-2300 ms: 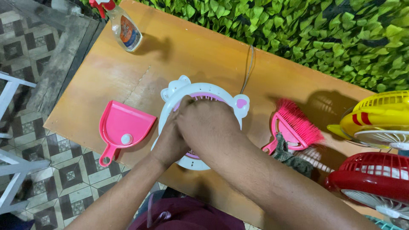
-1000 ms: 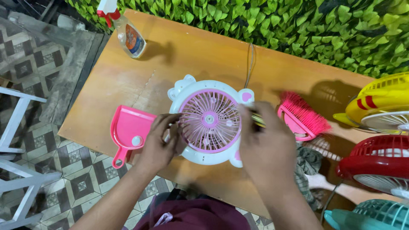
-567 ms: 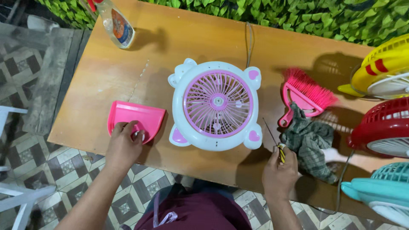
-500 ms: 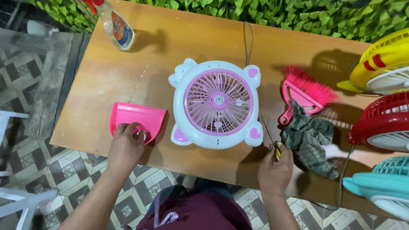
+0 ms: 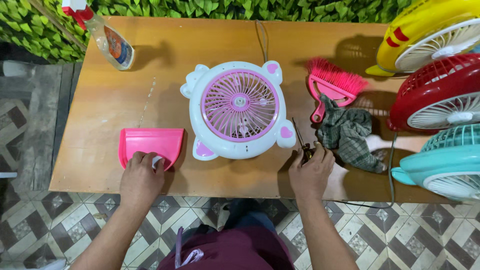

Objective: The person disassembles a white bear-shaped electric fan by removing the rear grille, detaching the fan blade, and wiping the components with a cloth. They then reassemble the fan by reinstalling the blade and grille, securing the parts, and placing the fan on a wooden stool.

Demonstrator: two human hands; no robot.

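My left hand [image 5: 141,176] rests at the lower left of the frame on the near edge of the pink dustpan [image 5: 151,145], fingers curled over a small white piece there; whether they pinch it or only press on it I cannot tell. The dustpan lies flat on the wooden counter [image 5: 100,105], open mouth away from me, so it works as a shallow tray for small bits.

My right hand [image 5: 311,170], lower centre-right, has its grip clenched round the handle of a thin screwdriver [image 5: 300,141], whose dark shaft points up and away toward the fan. Held that way, the tip stays close to the work.

The pink and white fan [image 5: 236,109] lies face up in the middle of the frame, between my two hands and touching neither, its pink grille toward the camera and its cord running off to the hedge at the top. Lying flat, it cannot roll.

Just right of the screwdriver sits a crumpled checked cloth [image 5: 350,136], with a pink hand brush [image 5: 330,85] above it. A spray bottle [image 5: 107,40] lies at the upper left. Three more fans crowd the right edge: yellow [image 5: 430,30], red [image 5: 440,92] and teal [image 5: 445,160].
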